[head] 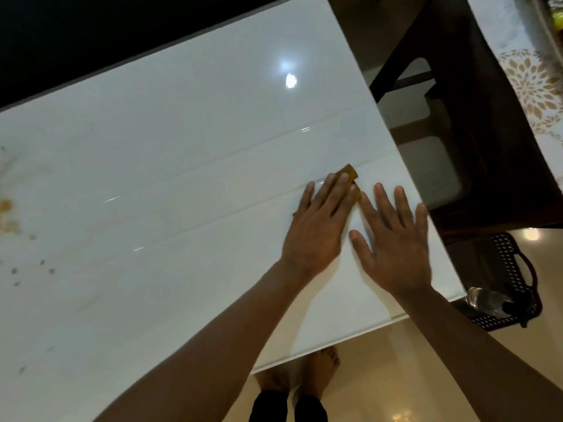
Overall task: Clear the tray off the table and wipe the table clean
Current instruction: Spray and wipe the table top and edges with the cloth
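While brownish stains [7,214] are sitting at the far left of the white table [152,147], the left hand [316,226] is pressing a yellow-brown cloth [440,172] flat under spread fingers; the right hand [393,239] is lying open, holding nothing, beside it; a black tray [511,269] is resting on the floor past the table's right corner.

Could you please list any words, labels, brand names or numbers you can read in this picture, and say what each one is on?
None can be read. The white table, the yellow cloth under the left hand, the right hand, the black perforated tray and the clear bottle on it show no lettering.
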